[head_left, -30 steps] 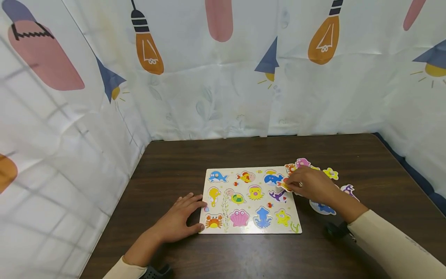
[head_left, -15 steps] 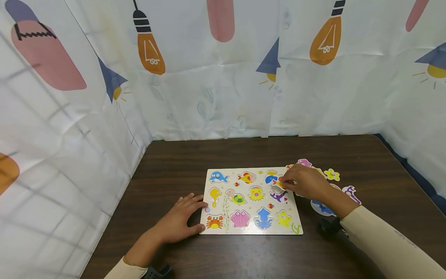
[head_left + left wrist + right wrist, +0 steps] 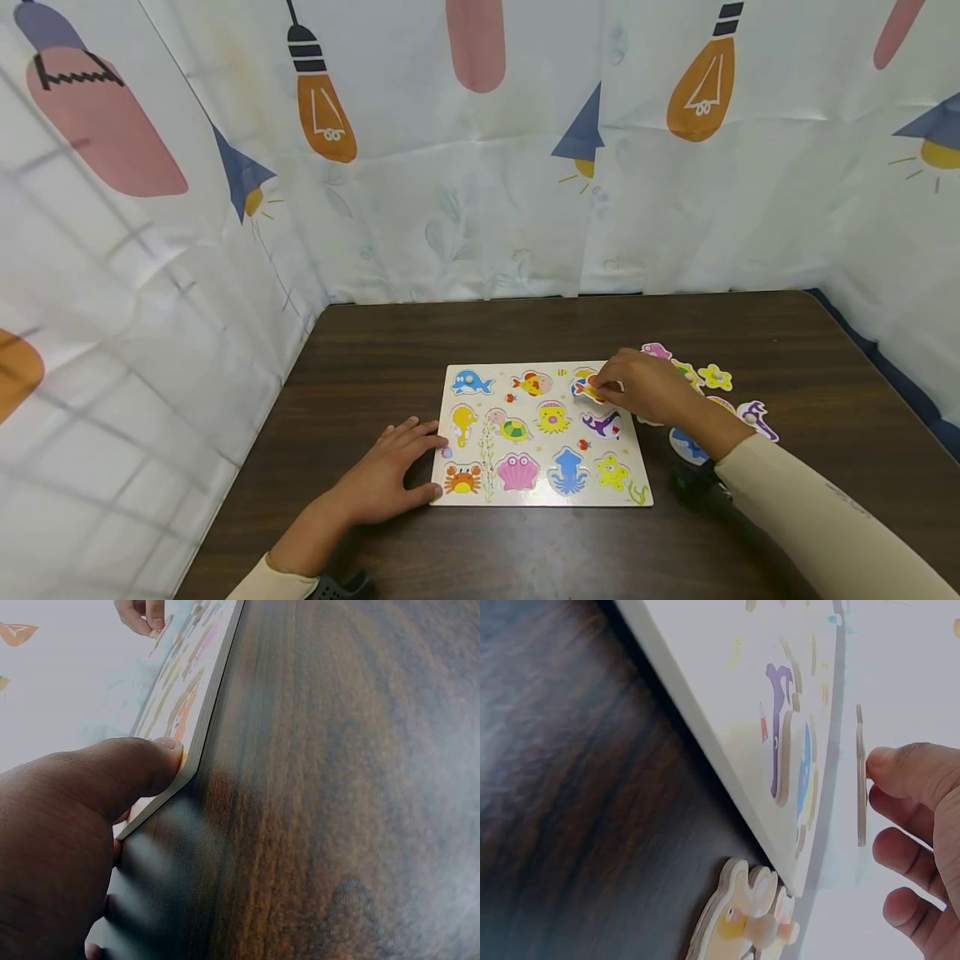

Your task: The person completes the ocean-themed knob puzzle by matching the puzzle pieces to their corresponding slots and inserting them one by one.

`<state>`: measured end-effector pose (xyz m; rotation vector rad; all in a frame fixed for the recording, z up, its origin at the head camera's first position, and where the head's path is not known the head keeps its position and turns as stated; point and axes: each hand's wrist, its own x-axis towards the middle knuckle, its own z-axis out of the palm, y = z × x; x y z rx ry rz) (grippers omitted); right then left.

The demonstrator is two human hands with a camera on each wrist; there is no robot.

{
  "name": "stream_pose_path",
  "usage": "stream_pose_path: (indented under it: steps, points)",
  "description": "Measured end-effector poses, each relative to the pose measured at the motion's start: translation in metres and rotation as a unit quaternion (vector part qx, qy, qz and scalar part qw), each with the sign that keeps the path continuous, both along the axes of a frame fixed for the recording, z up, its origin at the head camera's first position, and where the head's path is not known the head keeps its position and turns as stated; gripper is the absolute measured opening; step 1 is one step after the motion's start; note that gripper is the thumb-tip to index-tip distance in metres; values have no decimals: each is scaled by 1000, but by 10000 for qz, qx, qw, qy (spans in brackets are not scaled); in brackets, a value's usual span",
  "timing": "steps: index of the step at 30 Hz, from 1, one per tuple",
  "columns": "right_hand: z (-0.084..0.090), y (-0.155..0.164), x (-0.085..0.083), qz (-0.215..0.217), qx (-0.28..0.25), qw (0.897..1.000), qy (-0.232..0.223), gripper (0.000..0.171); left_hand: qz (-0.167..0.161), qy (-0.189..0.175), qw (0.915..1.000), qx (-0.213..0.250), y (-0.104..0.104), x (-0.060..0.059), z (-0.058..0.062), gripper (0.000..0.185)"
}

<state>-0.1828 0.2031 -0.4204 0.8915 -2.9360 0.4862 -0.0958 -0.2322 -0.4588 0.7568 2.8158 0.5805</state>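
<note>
While right hand pinches a piece over board, left hand flat, steadying; loose pieces left on tabletop.

One puzzle board, two hands, one piece pinched, roughly six loose pieces beside it, one table.

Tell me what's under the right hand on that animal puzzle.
The right hand pinches a small orange-and-yellow piece above the puzzle board, over the blue whale picture in the far right corner. The hand covers most of that spot, and some loose pieces beside the board.
</note>
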Motion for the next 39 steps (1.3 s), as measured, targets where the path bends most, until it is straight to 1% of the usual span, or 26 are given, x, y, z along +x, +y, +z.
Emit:
stream_pose_path:
  steps: [6,11,16,22,27,34,39]
  points:
    - [-2,-6,-5,31,-36,10000,-11,18,-27,-26,9999,112,0,1,0,62]
    - [-5,-9,-9,111,-71,9999,91,18,-29,-42,9999,116,0,1,0,62]
    - [-7,-12,-13,152,-113,9998,97,17,-60,-27,9999,131,0,1,1,62]
    - [-5,-19,-14,179,-188,9996,103,15,-52,-4,9999,119,0,2,2,61]
    - [-3,-25,-16,199,-131,9997,79,15,-55,11,9999,114,0,2,1,61]
    - [-1,-32,-19,373,-180,9990,163,14,-47,16,9999,124,1,1,1,61]
    - [-1,-37,-21,361,-96,9992,132,13,-28,-2,9999,130,1,2,2,61]
